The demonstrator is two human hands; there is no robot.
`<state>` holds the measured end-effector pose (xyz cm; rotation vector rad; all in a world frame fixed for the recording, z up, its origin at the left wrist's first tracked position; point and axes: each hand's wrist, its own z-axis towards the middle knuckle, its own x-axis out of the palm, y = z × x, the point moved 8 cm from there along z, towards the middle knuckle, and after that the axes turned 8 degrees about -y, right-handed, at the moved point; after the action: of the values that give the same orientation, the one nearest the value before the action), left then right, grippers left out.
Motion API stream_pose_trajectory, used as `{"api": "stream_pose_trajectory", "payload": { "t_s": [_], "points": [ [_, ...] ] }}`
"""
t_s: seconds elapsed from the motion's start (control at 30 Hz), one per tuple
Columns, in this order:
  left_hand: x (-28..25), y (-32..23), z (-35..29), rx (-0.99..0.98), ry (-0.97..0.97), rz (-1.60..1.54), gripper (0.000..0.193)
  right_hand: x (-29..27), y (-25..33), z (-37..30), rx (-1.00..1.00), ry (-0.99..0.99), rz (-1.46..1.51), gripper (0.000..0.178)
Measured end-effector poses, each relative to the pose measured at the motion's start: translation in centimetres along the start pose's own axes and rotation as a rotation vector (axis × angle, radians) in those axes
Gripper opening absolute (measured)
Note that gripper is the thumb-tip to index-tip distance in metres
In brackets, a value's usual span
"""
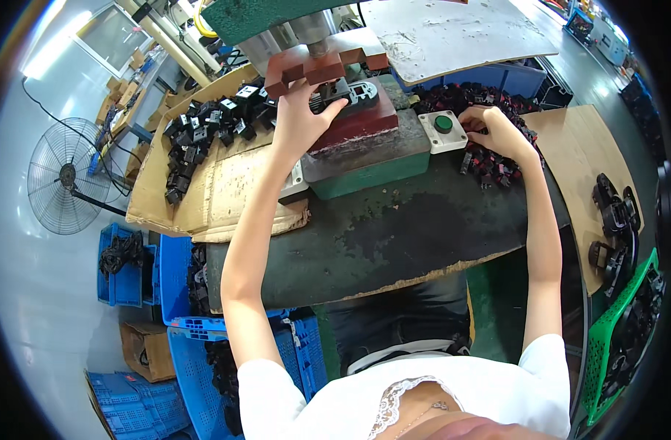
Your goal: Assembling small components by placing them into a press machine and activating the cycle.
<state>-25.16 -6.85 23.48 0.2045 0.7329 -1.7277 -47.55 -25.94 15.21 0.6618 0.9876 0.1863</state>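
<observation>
My left hand point(297, 121) reaches under the red-brown upper block point(324, 70) of a press. Its thumb and fingers close on a dark plastic part point(334, 89) seated on the dark red lower block point(361, 125); the fingertips are partly hidden. Beside that part lies a grey, loop-ended piece point(362, 93). Curled fingers of my right hand point(494, 132) are at the right edge of a white box with a green push button point(443, 124). Below and behind that hand spreads a heap of small black and red parts point(489, 95). Whatever its fingers hold is too small to tell.
On the left, a cardboard tray point(225, 176) holds several black square parts point(203, 128). Blue crates point(196, 359) stand below the worn bench edge. At the right are a wooden board point(581, 158) with black parts and a green crate point(603, 345). A fan point(68, 176) stands far left.
</observation>
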Motion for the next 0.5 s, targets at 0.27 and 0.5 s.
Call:
{"api": "stream_pose_trajectory", "payload": {
  "t_s": [0.27, 0.5],
  "points": [
    [0.3, 0.3, -0.2, 0.057, 0.151, 0.101, 0.032, -0.7, 0.5, 0.3, 0.013, -0.06, 0.036, 0.029],
    [-3.4, -0.2, -1.2, 0.014, 0.089, 0.078, 0.029, -1.1, 5.2, 2.0, -0.136, -0.237, 0.205, 0.031]
  ]
}}
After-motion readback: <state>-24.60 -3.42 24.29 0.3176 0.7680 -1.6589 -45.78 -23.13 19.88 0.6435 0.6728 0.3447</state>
